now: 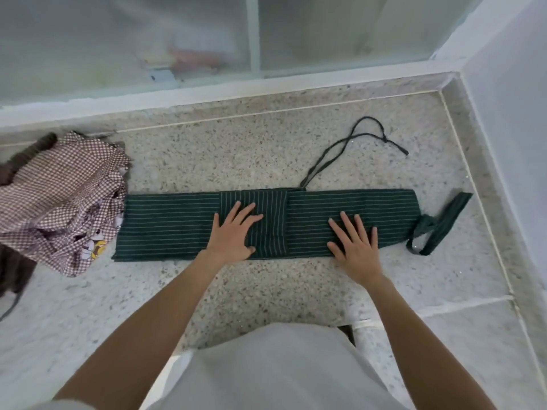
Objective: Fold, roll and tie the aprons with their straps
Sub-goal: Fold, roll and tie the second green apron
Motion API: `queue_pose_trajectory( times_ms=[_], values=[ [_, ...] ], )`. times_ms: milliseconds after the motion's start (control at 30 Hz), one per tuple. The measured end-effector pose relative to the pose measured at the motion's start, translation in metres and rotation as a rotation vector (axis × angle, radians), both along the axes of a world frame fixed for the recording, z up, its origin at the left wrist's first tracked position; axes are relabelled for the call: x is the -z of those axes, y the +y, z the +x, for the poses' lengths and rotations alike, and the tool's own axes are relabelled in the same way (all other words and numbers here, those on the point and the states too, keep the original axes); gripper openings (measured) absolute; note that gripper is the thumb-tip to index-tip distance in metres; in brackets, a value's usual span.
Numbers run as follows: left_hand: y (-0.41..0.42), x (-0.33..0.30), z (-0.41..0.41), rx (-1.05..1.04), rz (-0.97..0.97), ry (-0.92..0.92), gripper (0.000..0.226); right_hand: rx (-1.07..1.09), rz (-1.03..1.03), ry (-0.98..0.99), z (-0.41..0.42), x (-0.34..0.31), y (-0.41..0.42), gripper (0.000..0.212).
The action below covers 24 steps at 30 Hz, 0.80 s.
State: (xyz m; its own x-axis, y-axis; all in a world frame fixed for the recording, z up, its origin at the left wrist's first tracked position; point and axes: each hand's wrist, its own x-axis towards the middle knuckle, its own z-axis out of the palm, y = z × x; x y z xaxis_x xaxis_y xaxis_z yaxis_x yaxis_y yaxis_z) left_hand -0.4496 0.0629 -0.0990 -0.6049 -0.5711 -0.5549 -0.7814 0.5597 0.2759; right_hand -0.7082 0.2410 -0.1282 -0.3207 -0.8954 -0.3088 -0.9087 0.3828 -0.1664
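Both hands lie flat on the green striped apron, fingers straight and spread, pressing rather than gripping. The left hand rests near the middle of the strip, partly over a patch whose stripes run crosswise; the right hand presses further toward the right end.

The apron is spread on the speckled floor just ahead of the person, already folded into a long narrow band — so the folding step looks done, or nearly so, and the hands seem to be smoothing it flat. Rolling has not begun: neither end is curled up. Tying is also left. One thin strap trails away beyond the hands, looping loosely on the floor, and a wider striped strap lies bunched just past the band's right end, beyond the right hand.

Out past the left hand, touching the band's left end, sits a crumpled heap of checked cloth — likely more aprons waiting, none of them folded, so most of the job appears to remain.
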Motion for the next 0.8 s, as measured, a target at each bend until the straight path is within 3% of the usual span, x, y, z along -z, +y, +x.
queue_pose_trajectory(
  times_ms=[200, 300, 400, 500, 567, 700, 800],
  values=[
    [0.007, 0.008, -0.006, -0.054, -0.030, 0.064, 0.079, 0.080, 0.054, 0.040, -0.033, -0.002, 0.006, 0.069],
    [0.016, 0.016, 0.006, -0.100, -0.116, 0.212, 0.074, 0.071, -0.128, -0.003, -0.005, -0.020, -0.016, 0.060],
    [0.025, 0.018, 0.018, -0.142, -0.038, 0.332, 0.074, -0.122, -0.268, -0.157, 0.048, -0.029, -0.042, 0.045],
    [0.029, 0.009, 0.030, -0.270, 0.053, 0.454, 0.061, -0.327, -0.236, -0.315, 0.101, -0.025, -0.063, 0.038],
    [0.030, 0.005, 0.047, -0.381, -0.040, 0.499, 0.053, -0.376, -0.165, -0.335, 0.128, -0.019, -0.069, 0.039],
    [0.032, 0.006, 0.103, -0.536, -0.193, 0.371, 0.051, -0.336, -0.060, -0.289, 0.145, -0.001, -0.059, 0.061],
    [0.034, 0.009, 0.150, -0.611, -0.221, 0.191, 0.048, -0.349, -0.064, -0.257, 0.139, 0.006, -0.053, 0.061]
  ],
)
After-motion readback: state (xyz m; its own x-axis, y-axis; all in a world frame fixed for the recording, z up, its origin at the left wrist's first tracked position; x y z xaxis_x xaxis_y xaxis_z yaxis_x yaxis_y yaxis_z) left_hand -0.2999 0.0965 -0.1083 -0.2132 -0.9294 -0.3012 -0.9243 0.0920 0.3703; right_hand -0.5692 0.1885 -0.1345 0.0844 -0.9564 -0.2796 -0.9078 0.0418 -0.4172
